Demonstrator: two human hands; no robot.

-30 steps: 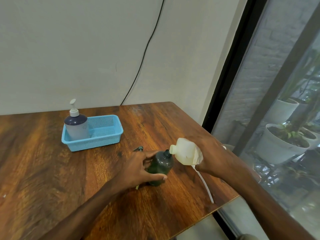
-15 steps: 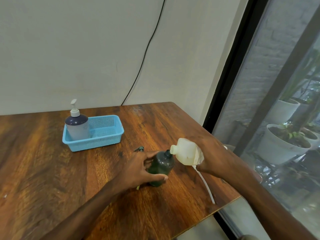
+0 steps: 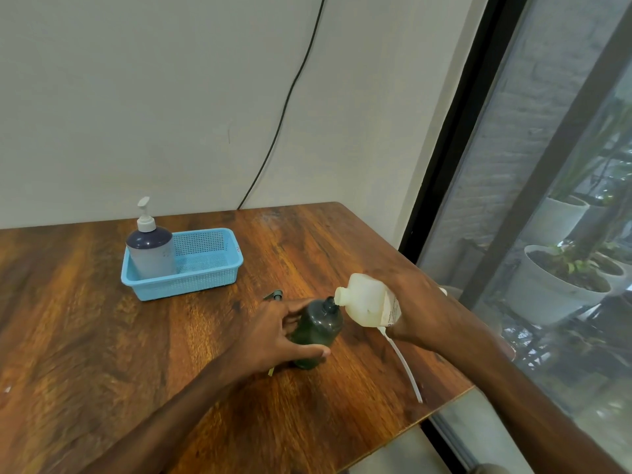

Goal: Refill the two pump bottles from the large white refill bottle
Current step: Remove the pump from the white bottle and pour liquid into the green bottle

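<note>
A dark green bottle (image 3: 316,331) stands upright on the wooden table (image 3: 102,336) with its pump off, and my left hand (image 3: 277,331) grips its body. My right hand (image 3: 415,311) holds the large white refill bottle (image 3: 367,301) tipped on its side, its open mouth touching the green bottle's neck. A grey pump bottle (image 3: 150,248) with a white pump head stands in the left end of a light blue basket (image 3: 205,268).
A white pump tube (image 3: 405,366) lies on the table near the right edge, under my right wrist. A dark pump head (image 3: 273,295) lies behind my left hand. The table's right edge borders a glass window with potted plants (image 3: 561,282) outside.
</note>
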